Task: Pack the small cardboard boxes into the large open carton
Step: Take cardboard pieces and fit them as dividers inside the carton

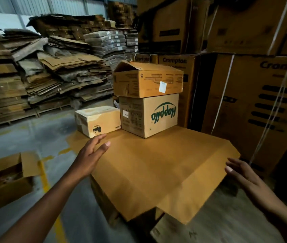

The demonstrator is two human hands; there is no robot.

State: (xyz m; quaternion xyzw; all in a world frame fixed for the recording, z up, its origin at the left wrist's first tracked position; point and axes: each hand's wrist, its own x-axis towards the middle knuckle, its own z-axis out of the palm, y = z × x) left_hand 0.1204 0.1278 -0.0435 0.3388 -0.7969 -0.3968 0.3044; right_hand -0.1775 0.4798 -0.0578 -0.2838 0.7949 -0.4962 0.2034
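Both hands are up and empty: the left hand (93, 153) has its fingers straight, tips just short of the small taped box (98, 121), and the right hand (242, 174) is spread loose at the right edge of the cardboard sheet (156, 163) that serves as the work surface. Low on the left, an open carton (7, 178) sits on the grey concrete floor (4, 137) beside a yellow line (46, 181). On the sheet beside the taped box stands a box with "Happilo" (149, 115) in green, upside down. On it lies a box with a lifted flap (148, 78) and a white label. Strapped "Crompton" cartons (253, 102) tower on the right, with flattened cardboard stacks (51, 72) behind.
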